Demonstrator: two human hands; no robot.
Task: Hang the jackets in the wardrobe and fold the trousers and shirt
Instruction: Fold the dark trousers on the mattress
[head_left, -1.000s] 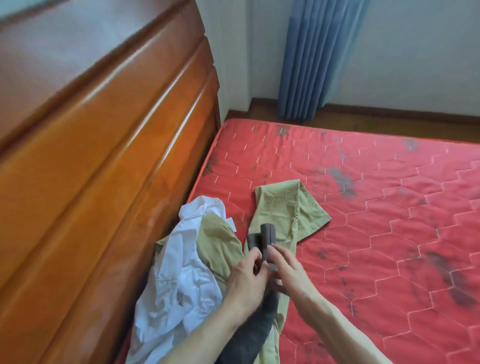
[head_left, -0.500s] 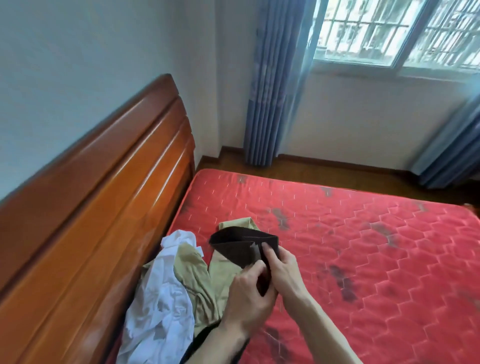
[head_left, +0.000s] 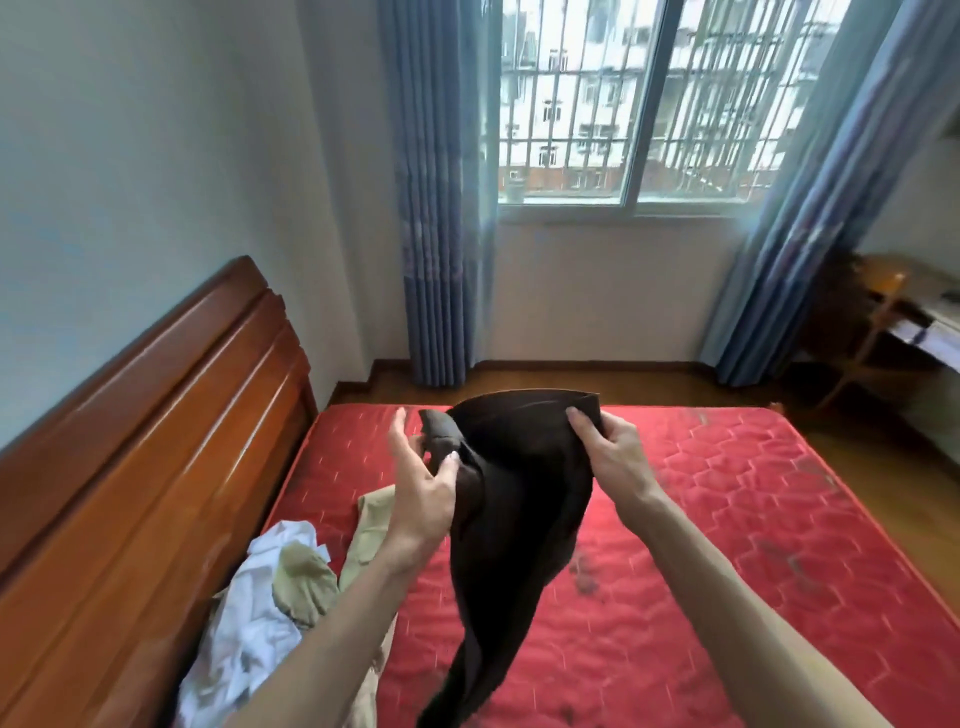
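I hold dark brown trousers (head_left: 514, 499) up by the waistband above the red mattress (head_left: 727, 519). My left hand (head_left: 423, 488) pinches the left end of the waistband. My right hand (head_left: 610, 457) grips its right end, and the legs hang down toward me. On the mattress at the lower left lie khaki trousers (head_left: 371, 525) and a crumpled white shirt (head_left: 249, 618); my left forearm hides part of them.
A wooden headboard (head_left: 145, 467) runs along the left. Blue curtains (head_left: 431, 208) frame a barred window (head_left: 639, 98) ahead. A wooden table (head_left: 893, 322) stands at the far right, with wooden floor around the bed.
My hands have lifted the dark trousers higher and spread apart along the waistband, opening it wide. My view has tilted up, bringing the window into sight.
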